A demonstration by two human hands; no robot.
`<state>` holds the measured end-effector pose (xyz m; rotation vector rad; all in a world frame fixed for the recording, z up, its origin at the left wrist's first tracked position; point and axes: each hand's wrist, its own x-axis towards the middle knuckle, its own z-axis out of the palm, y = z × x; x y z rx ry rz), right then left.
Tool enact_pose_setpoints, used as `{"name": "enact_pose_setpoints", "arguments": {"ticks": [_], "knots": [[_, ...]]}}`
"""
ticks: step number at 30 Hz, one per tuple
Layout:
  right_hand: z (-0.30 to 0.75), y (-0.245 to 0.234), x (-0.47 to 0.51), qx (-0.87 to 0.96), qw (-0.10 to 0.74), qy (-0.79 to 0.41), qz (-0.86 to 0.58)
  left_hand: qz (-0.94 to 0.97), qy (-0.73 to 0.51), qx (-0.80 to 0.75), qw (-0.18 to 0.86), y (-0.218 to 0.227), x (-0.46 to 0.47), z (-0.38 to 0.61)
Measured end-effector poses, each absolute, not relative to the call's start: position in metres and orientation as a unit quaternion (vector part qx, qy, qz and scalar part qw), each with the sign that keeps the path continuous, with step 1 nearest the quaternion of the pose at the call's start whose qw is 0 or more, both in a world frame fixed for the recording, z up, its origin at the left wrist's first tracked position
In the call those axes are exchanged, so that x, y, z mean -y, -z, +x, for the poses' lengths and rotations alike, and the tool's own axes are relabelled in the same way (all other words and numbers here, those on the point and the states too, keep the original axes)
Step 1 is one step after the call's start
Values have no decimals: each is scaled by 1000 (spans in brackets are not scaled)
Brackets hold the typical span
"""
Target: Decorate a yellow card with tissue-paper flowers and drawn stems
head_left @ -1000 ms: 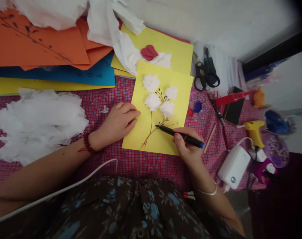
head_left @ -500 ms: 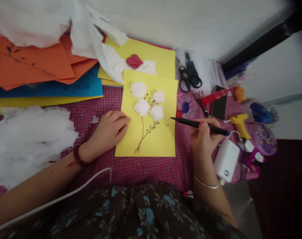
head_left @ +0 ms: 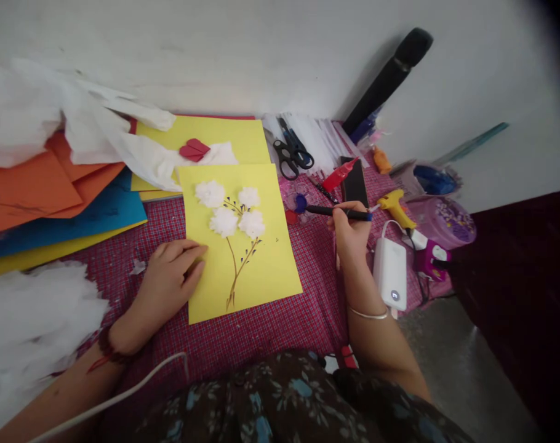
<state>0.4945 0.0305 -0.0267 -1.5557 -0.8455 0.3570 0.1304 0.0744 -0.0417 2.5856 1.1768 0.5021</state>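
Note:
A yellow card lies on the red checked cloth, bearing white cotton flowers on a drawn brown stem. My left hand rests flat on the card's left edge, fingers together and stretched out, holding nothing. My right hand is off the card to its right, closed round a black pen with a blue end. The pen lies nearly level, and its tip points left over a clear palette with blue paint.
Orange, blue and yellow paper sheets and white tissue lie at the left, with white cotton fluff nearer me. Scissors, a yellow glue gun, a white power bank and a purple tub crowd the right.
My right hand has lifted the pen off the card and carried it right, toward the palette. The view has swung up and right. My left hand stays on the card.

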Motion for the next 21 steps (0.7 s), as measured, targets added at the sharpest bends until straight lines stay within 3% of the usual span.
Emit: {"name": "enact_pose_setpoints", "arguments": {"ticks": [9, 21], "knots": [[495, 27, -31, 382, 591, -181, -687, 889, -168, -408, 120, 42, -74, 130], [492, 30, -39, 354, 614, -208, -674, 893, -176, -399, 111, 41, -75, 129]]}}
